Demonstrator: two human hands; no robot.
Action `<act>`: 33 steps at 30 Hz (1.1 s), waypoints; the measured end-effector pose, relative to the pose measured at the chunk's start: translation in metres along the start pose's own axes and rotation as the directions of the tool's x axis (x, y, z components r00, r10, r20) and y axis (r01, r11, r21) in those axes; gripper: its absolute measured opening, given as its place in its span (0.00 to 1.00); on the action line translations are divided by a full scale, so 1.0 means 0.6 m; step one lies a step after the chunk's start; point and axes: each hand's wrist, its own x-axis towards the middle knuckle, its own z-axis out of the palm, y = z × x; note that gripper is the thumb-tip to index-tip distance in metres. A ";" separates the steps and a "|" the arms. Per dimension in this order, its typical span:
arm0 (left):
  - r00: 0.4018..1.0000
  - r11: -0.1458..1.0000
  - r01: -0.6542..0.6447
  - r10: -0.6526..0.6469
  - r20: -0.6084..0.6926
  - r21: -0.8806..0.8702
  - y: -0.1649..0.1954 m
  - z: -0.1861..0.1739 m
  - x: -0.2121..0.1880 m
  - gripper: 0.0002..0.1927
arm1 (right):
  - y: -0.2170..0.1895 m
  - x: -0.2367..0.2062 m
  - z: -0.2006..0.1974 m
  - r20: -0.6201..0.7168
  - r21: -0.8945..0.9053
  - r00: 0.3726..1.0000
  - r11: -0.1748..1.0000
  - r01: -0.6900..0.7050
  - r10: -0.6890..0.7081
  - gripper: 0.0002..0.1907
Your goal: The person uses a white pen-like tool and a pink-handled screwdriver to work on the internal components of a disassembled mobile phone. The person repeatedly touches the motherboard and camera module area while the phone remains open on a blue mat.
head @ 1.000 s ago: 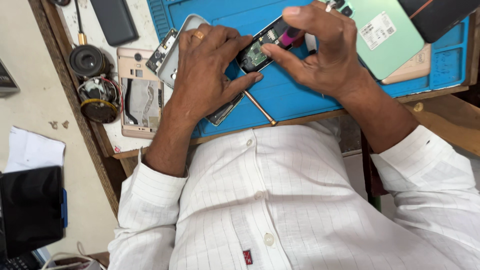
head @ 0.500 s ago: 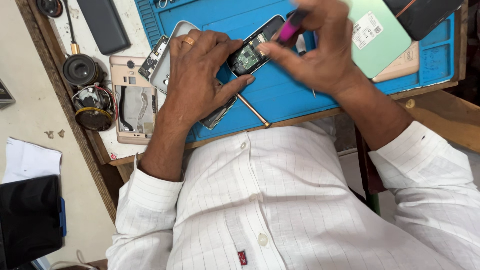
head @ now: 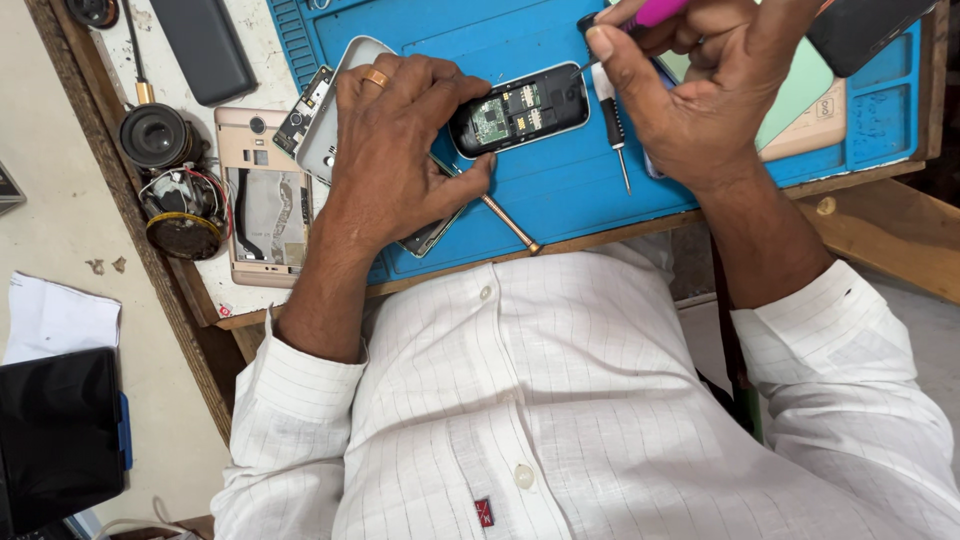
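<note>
Left hand (head: pixel 400 150) fingers are clamped on the opened phone (head: pixel 518 112), flat on the blue mat (head: pixel 560 190). Right hand (head: pixel 700 90) fingers pinch a pink-handled tool (head: pixel 655 12) at the phone's right end.

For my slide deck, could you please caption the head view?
Left hand steadies an opened phone on a blue mat while the right hand holds a pink-handled tool.
</note>
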 end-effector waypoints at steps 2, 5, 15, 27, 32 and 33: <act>1.000 1.000 0.002 -0.002 -0.010 0.005 0.001 0.002 -0.001 0.26 | -0.001 0.001 -0.001 -0.016 -0.015 1.000 1.000 0.013 -0.013 0.50; 0.997 0.999 0.052 -0.052 -0.051 -0.011 -0.001 0.006 -0.007 0.23 | -0.003 0.003 -0.002 -0.026 -0.020 1.000 1.000 0.014 -0.014 0.52; 0.994 0.995 0.010 0.000 -0.110 0.095 -0.010 0.020 -0.014 0.15 | -0.036 0.012 -0.006 0.102 -0.136 0.995 0.990 0.027 -0.014 0.47; 0.998 0.993 -0.029 0.035 -0.052 0.116 0.033 0.006 -0.009 0.33 | -0.040 -0.006 -0.021 0.096 0.043 0.995 0.999 0.008 -0.013 0.45; 1.000 0.993 0.003 0.001 -0.031 0.120 0.049 0.037 -0.013 0.39 | -0.048 -0.020 -0.019 0.120 0.129 0.993 0.991 -0.014 -0.001 0.43; 1.000 0.995 0.003 -0.002 -0.019 0.096 0.046 0.043 -0.013 0.38 | -0.049 -0.022 -0.019 0.112 0.092 0.994 0.996 0.009 -0.019 0.43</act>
